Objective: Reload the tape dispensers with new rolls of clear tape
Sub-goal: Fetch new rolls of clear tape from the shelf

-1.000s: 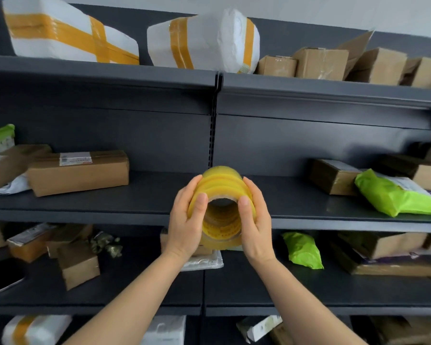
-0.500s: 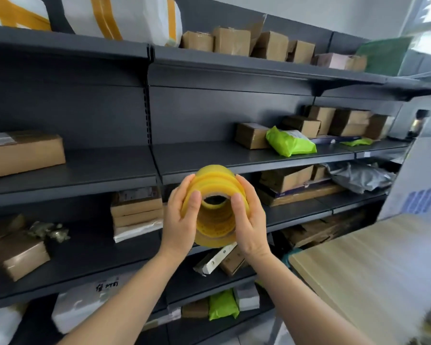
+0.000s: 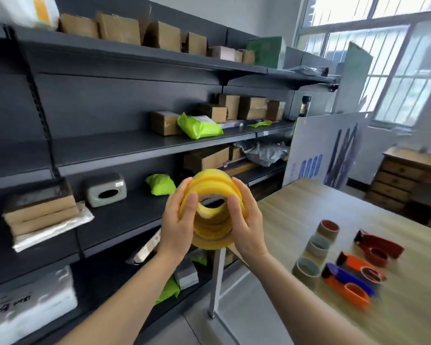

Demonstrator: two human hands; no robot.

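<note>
Rolls (image 3: 212, 230) held as one stack between shelves (image 3: 135, 148) and worktop (image 3: 296, 215).
Left hand (image 3: 178, 225) and right hand (image 3: 246, 227) each clasp the yellowish stack from their own side, fingers curled round the outside and thumbs on the near rim. The stack is in the air in front of the shelves, just left of the worktop's edge. Three dispensers (image 3: 361, 267) lie on the worktop beside a row of cardboard cores (image 3: 317, 247), well apart from the stack. The step looks like bringing the rolls over to set them down. Even inward pressure from both palms should stop the rolls sliding apart. It would be best to land the stack flat on bare wood short of the cores, then free one roll at a time.
</note>
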